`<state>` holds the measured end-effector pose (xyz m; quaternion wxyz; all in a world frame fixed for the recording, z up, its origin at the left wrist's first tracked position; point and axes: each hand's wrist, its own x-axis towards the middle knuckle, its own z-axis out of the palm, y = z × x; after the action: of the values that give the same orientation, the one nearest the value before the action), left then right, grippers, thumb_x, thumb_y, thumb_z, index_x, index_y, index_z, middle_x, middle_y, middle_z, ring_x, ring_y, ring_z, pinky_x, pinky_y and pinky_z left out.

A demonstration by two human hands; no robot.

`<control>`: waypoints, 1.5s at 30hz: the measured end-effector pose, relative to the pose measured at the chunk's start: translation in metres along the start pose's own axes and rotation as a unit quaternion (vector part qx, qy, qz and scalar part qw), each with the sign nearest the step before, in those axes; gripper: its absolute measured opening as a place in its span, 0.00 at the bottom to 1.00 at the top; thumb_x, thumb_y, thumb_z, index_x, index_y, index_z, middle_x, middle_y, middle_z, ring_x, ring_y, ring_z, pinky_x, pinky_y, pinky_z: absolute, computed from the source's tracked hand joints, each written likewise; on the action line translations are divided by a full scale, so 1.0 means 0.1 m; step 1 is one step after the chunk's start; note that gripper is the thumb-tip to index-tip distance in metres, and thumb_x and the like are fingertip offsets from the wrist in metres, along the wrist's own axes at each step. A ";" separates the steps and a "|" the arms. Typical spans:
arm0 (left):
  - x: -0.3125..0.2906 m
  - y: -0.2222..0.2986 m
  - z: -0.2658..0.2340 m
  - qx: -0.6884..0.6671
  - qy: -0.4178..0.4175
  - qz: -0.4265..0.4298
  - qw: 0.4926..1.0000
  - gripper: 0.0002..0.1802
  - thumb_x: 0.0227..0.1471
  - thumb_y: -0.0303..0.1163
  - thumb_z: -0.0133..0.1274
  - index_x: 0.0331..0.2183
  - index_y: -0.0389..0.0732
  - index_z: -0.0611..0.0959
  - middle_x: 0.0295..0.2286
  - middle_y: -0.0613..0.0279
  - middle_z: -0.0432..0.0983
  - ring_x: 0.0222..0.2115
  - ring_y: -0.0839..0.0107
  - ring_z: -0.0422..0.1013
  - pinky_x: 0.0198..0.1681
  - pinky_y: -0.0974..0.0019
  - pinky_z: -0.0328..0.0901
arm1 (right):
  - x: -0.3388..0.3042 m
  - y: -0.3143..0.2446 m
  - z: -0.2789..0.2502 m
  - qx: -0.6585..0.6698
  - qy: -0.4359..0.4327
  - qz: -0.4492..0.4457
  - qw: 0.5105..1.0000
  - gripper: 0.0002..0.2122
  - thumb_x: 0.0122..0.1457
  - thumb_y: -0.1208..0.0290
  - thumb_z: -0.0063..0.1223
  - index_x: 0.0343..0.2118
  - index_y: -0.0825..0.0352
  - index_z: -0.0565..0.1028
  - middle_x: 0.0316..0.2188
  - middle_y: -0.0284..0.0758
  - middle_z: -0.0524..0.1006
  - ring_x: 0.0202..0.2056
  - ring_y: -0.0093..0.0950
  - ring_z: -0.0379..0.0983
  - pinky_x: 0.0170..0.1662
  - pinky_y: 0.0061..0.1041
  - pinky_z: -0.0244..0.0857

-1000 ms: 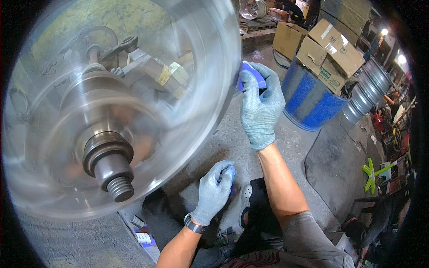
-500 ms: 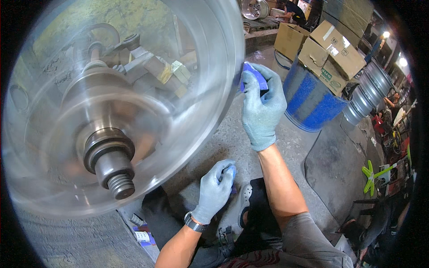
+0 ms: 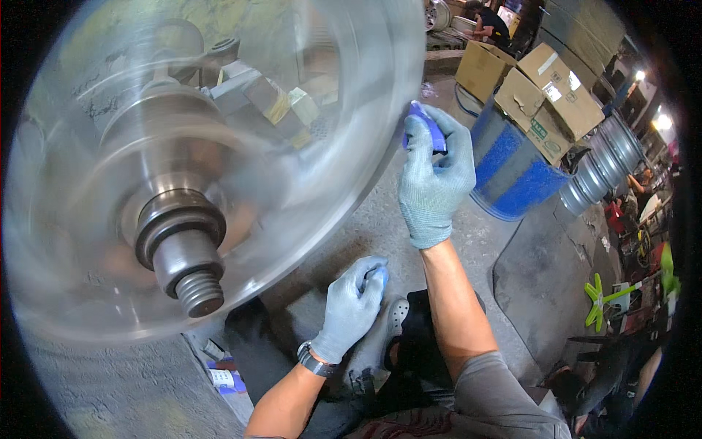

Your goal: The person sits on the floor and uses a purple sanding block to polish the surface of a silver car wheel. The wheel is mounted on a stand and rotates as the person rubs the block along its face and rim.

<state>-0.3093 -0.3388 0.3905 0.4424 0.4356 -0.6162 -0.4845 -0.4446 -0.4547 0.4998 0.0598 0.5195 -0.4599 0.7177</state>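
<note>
A large silvery wheel rim (image 3: 365, 146), blurred by spinning, fills the left side. It turns around a steel spindle with a threaded end (image 3: 199, 293). My right hand (image 3: 437, 175), in a grey-blue glove, is closed on a folded purple abrasive sheet (image 3: 431, 132) at the wheel's outer right edge; whether the sheet touches the metal is hard to see. Lower down, in front of my legs, my left hand (image 3: 349, 304), gloved too, has its fingers curled together. Anything inside them is hidden.
A blue drum (image 3: 515, 172) with cardboard boxes (image 3: 559, 88) on top stands beyond my right hand. Silver wheel rims (image 3: 603, 161) are stacked beside it. A dark mat (image 3: 548, 278) lies on the floor. Other people (image 3: 493, 25) work at the back and at lower right.
The view has shifted slightly, so the wheel's edge sits further right. My right hand keeps the purple sheet by the rim, and my left hand stays curled. The wheel keeps spinning.
</note>
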 end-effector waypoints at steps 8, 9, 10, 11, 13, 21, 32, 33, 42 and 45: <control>0.00 0.00 0.02 -0.007 0.023 0.005 1.000 0.15 0.68 0.29 0.54 0.51 0.33 0.84 0.37 0.58 0.84 0.36 0.79 0.75 0.44 0.69 0.72 | -0.03 0.09 0.02 -0.002 0.005 0.000 1.000 0.10 0.68 0.70 0.65 0.47 0.71 0.83 0.40 0.32 0.84 0.35 0.17 0.77 0.38 0.19 0.72; 0.00 -0.01 0.03 -0.007 0.024 0.016 1.000 0.15 0.68 0.29 0.54 0.51 0.33 0.84 0.37 0.57 0.84 0.36 0.79 0.75 0.43 0.69 0.72 | -0.02 0.05 0.01 0.010 0.006 0.010 1.000 0.09 0.67 0.72 0.64 0.46 0.70 0.83 0.39 0.34 0.83 0.36 0.20 0.77 0.39 0.22 0.71; 0.00 -0.01 0.03 -0.009 0.024 0.015 1.000 0.15 0.68 0.29 0.54 0.51 0.33 0.84 0.37 0.57 0.84 0.36 0.79 0.75 0.43 0.69 0.72 | -0.03 0.04 0.01 0.021 0.007 0.020 1.000 0.08 0.66 0.74 0.64 0.45 0.68 0.84 0.38 0.35 0.82 0.36 0.22 0.76 0.41 0.25 0.70; -0.01 -0.01 0.03 -0.007 0.028 0.019 0.999 0.15 0.68 0.29 0.55 0.51 0.33 0.84 0.37 0.57 0.85 0.36 0.79 0.75 0.43 0.68 0.72 | -0.03 0.02 0.02 0.025 0.006 0.021 0.999 0.08 0.66 0.74 0.64 0.45 0.68 0.84 0.38 0.35 0.82 0.36 0.22 0.76 0.41 0.25 0.70; -0.02 0.01 0.02 -0.004 0.034 0.024 0.999 0.14 0.67 0.29 0.55 0.51 0.33 0.84 0.38 0.56 0.85 0.36 0.79 0.75 0.43 0.68 0.72 | -0.04 0.01 0.03 0.019 0.012 0.015 1.000 0.08 0.66 0.73 0.64 0.45 0.69 0.84 0.38 0.34 0.82 0.36 0.21 0.76 0.40 0.24 0.69; -0.01 0.01 0.04 -0.001 0.030 0.019 0.999 0.14 0.68 0.29 0.54 0.51 0.33 0.84 0.37 0.56 0.85 0.34 0.79 0.76 0.41 0.69 0.73 | -0.06 -0.01 0.01 0.025 0.004 0.009 1.000 0.08 0.67 0.73 0.64 0.45 0.69 0.83 0.38 0.34 0.82 0.33 0.19 0.75 0.37 0.22 0.70; 0.00 0.00 0.04 -0.011 0.032 0.030 0.999 0.13 0.68 0.29 0.55 0.50 0.33 0.84 0.35 0.57 0.84 0.32 0.80 0.75 0.38 0.70 0.72 | -0.08 -0.05 0.01 0.016 -0.008 0.048 0.999 0.08 0.68 0.73 0.63 0.46 0.70 0.83 0.38 0.34 0.82 0.34 0.18 0.76 0.37 0.21 0.71; 0.00 0.00 0.05 -0.008 0.031 0.031 0.999 0.13 0.68 0.28 0.55 0.50 0.33 0.84 0.35 0.57 0.84 0.32 0.80 0.74 0.38 0.70 0.72 | -0.08 -0.03 0.02 0.032 0.000 0.038 0.999 0.08 0.68 0.73 0.63 0.46 0.71 0.83 0.38 0.34 0.82 0.34 0.18 0.76 0.37 0.21 0.71; -0.02 -0.02 0.04 -0.015 0.036 0.020 0.999 0.13 0.67 0.28 0.55 0.50 0.33 0.84 0.36 0.56 0.84 0.34 0.79 0.76 0.40 0.69 0.73 | -0.09 -0.01 0.02 0.027 0.003 0.025 0.999 0.09 0.68 0.73 0.63 0.47 0.72 0.82 0.40 0.35 0.82 0.35 0.19 0.76 0.39 0.21 0.72; -0.02 -0.01 0.04 -0.005 0.033 0.024 0.999 0.13 0.67 0.28 0.55 0.50 0.33 0.84 0.37 0.56 0.85 0.35 0.79 0.77 0.41 0.69 0.73 | -0.09 -0.03 0.02 0.033 0.003 0.035 0.999 0.09 0.68 0.73 0.63 0.47 0.72 0.82 0.40 0.36 0.82 0.35 0.19 0.76 0.39 0.21 0.72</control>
<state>-0.3131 -0.3363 0.3882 0.4757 0.4345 -0.6094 -0.4621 -0.4372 -0.4506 0.4942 0.0191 0.5028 -0.4538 0.7354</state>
